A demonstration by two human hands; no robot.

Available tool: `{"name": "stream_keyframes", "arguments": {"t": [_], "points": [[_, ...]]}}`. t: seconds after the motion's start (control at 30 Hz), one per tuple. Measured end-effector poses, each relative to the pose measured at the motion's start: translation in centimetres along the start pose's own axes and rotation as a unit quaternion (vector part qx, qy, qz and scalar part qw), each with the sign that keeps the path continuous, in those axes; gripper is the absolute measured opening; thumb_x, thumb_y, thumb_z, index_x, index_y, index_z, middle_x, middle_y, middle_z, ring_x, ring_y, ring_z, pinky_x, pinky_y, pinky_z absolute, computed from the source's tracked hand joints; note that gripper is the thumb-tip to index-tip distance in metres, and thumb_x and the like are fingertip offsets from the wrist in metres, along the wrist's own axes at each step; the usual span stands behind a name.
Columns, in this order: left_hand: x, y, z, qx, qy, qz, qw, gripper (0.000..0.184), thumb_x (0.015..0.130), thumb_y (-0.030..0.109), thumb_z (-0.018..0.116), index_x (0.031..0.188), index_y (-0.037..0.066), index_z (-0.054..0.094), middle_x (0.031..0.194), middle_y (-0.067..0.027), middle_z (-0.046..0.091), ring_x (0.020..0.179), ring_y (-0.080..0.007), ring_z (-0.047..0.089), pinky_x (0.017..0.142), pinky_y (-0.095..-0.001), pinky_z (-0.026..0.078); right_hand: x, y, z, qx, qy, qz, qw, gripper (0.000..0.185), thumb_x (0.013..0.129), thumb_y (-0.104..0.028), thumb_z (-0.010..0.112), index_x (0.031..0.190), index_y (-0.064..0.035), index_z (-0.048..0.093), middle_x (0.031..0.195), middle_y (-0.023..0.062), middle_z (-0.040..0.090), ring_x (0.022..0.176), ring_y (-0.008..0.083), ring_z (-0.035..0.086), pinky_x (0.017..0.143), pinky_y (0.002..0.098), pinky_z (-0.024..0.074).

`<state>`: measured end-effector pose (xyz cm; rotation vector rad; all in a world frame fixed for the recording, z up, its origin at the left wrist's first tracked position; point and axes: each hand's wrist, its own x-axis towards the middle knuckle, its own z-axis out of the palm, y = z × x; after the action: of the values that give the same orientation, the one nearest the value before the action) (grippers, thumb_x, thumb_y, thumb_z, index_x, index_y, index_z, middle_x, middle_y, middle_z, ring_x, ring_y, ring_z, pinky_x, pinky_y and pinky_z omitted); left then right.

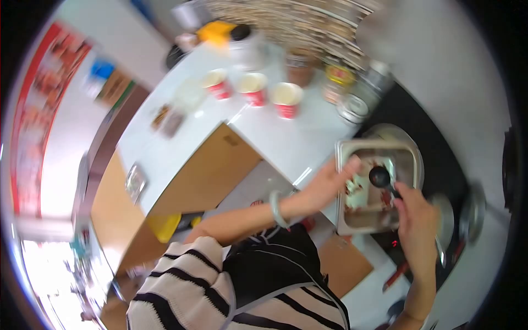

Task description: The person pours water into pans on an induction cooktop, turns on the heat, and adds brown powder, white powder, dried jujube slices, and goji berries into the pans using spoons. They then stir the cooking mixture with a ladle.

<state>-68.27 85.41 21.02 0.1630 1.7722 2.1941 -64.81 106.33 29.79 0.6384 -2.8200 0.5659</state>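
Observation:
A rectangular steel pan (406,154) sits on the black stove area at the right, above a round pot (416,144) that shows behind its edge. Dark red bits and something pale lie at its bottom; blur keeps me from telling what they are. My left hand (331,184) grips the pan's left rim, fingers reaching over the inside. In my right hand (415,217) is the handle of a small black scoop (379,177). The scoop's round bowl hangs over the pan's middle. Its contents cannot be made out.
Several red-and-white paper cups stand on the white counter (264,132), one cup (286,102) nearest the pan. Jars and a bottle (338,82) line the tiled wall. Small bags (170,122) lie at the left. A lidded pan (472,214) is at far right.

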Motion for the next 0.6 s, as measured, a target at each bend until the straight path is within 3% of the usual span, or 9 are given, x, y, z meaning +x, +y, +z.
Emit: {"name": "stream_keyframes", "arguments": {"t": [0.1,0.23,0.33,0.4,0.53,0.6], "points": [[-4.8,0.1,-5.6,-0.055,0.067,0.016,0.996,0.053,0.098,0.044,0.044,0.131,0.002,0.043,0.115,-0.0062,0.054,0.109,-0.014,0.048,0.094,-0.0312,0.041,5.3,-5.0,5.2,-0.018,-0.068,-0.136,0.988,0.025,0.08,-0.005,0.063,0.105,-0.0034,0.06,0.078,0.0124,0.057,0.069,0.0307,0.06,0.059,0.0405,0.0468],[-12.0,-0.7,-14.6,-0.195,0.257,0.032,0.946,0.044,0.098,0.037,0.048,0.125,0.003,0.048,0.115,-0.0041,0.056,0.104,-0.0107,0.052,0.091,-0.029,0.043,11.0,-14.2,12.8,-0.094,-0.037,-0.348,0.932,0.033,0.075,-0.009,0.057,0.107,-0.0023,0.058,0.075,0.0048,0.051,0.069,0.0211,0.057,0.059,0.0345,0.0432],[-17.6,-1.3,-23.2,-0.212,0.367,0.063,0.903,0.04,0.098,0.033,0.049,0.124,0.003,0.049,0.11,-0.0037,0.058,0.1,-0.0098,0.054,0.087,-0.0281,0.046,14.9,-23.4,19.8,0.047,-0.142,-0.373,0.916,0.019,0.073,-0.005,0.057,0.091,-0.0043,0.053,0.079,0.01,0.055,0.075,0.0269,0.061,0.063,0.0391,0.0473],[-20.4,-1.4,-28.1,-0.236,0.468,0.116,0.844,0.038,0.098,0.029,0.049,0.125,0.002,0.046,0.106,-0.0059,0.06,0.096,-0.0137,0.059,0.079,-0.0289,0.051,17.8,-29.8,24.4,0.086,-0.198,-0.375,0.902,0.015,0.076,-0.006,0.056,0.091,-0.003,0.054,0.086,0.0116,0.059,0.08,0.0276,0.063,0.068,0.0372,0.0512],[-26.2,-3.3,-39.1,-0.246,0.573,0.107,0.774,0.034,0.097,0.032,0.051,0.118,0.005,0.05,0.101,-0.0065,0.06,0.086,-0.015,0.061,0.075,-0.0319,0.051,21.3,-41.7,33.5,0.092,-0.163,-0.395,0.899,0.019,0.077,-0.008,0.056,0.095,-0.0013,0.055,0.088,0.0125,0.061,0.082,0.0271,0.063,0.067,0.0386,0.0516],[-29.9,-6.0,-45.2,-0.214,0.543,0.121,0.803,0.027,0.097,0.036,0.049,0.102,0.011,0.058,0.089,-0.0031,0.062,0.082,-0.0133,0.06,0.073,-0.031,0.05,22.8,-47.1,37.6,0.249,-0.176,-0.361,0.881,0.014,0.074,-0.015,0.061,0.08,-0.0022,0.062,0.078,0.0126,0.061,0.075,0.0289,0.064,0.061,0.0405,0.0516]]}}
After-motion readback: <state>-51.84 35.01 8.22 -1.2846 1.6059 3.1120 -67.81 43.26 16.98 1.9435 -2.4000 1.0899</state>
